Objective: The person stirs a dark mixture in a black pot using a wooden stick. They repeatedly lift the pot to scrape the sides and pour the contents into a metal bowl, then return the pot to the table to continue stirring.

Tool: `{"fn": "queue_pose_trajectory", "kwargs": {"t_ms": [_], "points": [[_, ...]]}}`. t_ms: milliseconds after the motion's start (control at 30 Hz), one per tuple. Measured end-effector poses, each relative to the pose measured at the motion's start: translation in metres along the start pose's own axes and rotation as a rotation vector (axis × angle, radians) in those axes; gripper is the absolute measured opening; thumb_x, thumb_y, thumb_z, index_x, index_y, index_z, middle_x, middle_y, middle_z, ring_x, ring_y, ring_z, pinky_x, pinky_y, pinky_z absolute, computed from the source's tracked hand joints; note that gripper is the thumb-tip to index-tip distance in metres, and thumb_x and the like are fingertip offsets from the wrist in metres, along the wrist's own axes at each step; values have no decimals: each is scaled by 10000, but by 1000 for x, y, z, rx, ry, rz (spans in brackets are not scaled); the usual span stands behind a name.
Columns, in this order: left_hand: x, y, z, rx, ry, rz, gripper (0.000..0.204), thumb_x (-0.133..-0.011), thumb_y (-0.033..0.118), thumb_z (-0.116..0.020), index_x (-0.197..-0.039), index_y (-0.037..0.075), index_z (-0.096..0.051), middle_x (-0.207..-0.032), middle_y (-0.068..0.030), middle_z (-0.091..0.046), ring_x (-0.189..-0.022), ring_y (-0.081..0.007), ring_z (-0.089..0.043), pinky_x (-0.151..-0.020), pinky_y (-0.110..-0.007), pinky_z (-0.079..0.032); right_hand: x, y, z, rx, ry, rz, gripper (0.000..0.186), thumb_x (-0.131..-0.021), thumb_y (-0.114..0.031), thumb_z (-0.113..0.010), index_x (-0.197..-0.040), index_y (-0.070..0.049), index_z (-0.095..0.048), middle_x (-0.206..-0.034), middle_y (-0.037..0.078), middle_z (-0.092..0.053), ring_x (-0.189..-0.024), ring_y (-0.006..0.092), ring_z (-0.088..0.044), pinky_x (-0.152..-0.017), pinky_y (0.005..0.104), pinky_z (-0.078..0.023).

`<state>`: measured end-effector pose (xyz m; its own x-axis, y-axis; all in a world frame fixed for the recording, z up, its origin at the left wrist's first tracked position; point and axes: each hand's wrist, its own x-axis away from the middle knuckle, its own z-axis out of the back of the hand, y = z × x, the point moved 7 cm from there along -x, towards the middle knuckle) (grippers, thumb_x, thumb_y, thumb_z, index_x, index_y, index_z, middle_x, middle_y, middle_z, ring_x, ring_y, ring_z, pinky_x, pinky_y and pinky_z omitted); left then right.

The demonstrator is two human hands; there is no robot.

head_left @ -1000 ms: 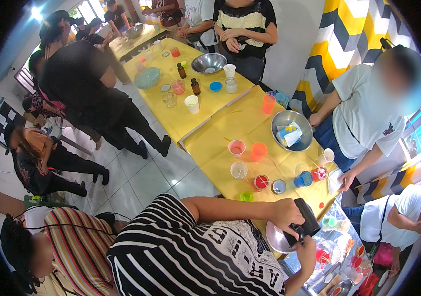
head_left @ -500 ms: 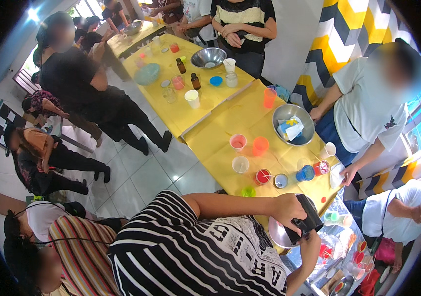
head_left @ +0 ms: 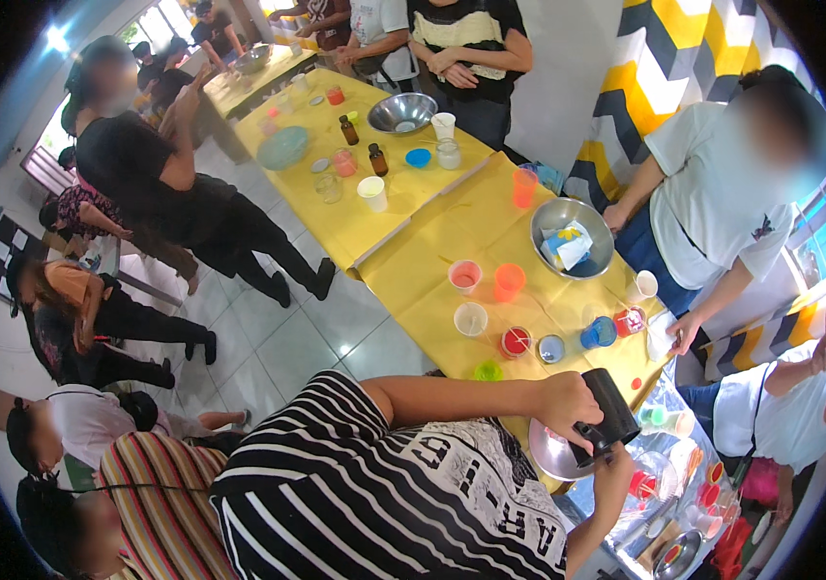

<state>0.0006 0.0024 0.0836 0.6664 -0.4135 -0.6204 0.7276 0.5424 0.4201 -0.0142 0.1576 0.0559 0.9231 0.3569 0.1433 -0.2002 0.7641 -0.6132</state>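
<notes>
Shifted: one mug (head_left: 612, 414), two hands (head_left: 565, 406)

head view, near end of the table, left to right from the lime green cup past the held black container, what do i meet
Lime green cup → red-filled cup → grey-blue-topped jar → black container → pale green cup → cream cup
</notes>
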Motion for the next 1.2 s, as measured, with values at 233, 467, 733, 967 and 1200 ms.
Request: {"fn": "queue_pose_trajectory", "kwargs": {"t_ms": [233, 467, 733, 967, 1200], "points": [[0, -31, 25, 181, 63, 133, 435, -599, 436, -750, -575, 77, -506, -524, -76, -484, -466, -250, -519, -418, -323, -368, 13, -19, 53, 28, 407, 27, 130, -795, -68, -578, -909, -49, -637, -819, 119, -632, -765, 249, -604, -674, 331, -452], [23, -81, 51, 475, 455, 407, 399, -619, 275, -774, -553, 28, -467, -472, -16, -362, -443, -95, -361, -425, -256, -286, 41, -49, 103, -59, 571, 46, 94, -836, -39, -557, -915, -27, -607, -651, 24, -530, -525, 69, -426, -474, 207, -328], [-14, -58, 36, 238, 181, 299, 402, -612, 441, -749, -579, 78, -581, -516, -83, -529, -454, -199, -541, -437, -302, -399, 44, -20, 76, -37, 429, 10, 113, -851, -110, -552, -816, -3, -563, -641, 78, -506, -575, 121, -440, -525, 263, -374], [-49, 3, 18, 109, 0, -6, 509, -640, 548, -645, -512, 83, -480, -496, -69, -513, -470, -258, -536, -413, -341, -389, 5, 3, 24, 141, 211, 64, 217, -753, 45, -472, -961, 37, -535, -792, 225, -586, -753, 376, -575, -661, 390, -436], [-35, 1, 24, 77, 89, 44, 465, -663, 491, -663, -524, 93, -465, -491, -51, -502, -464, -225, -533, -399, -321, -381, 4, -35, 24, -183, 157, 172, 251, -714, 103, -413, -932, 60, -530, -816, 232, -581, -774, 371, -579, -661, 370, -438]]}}
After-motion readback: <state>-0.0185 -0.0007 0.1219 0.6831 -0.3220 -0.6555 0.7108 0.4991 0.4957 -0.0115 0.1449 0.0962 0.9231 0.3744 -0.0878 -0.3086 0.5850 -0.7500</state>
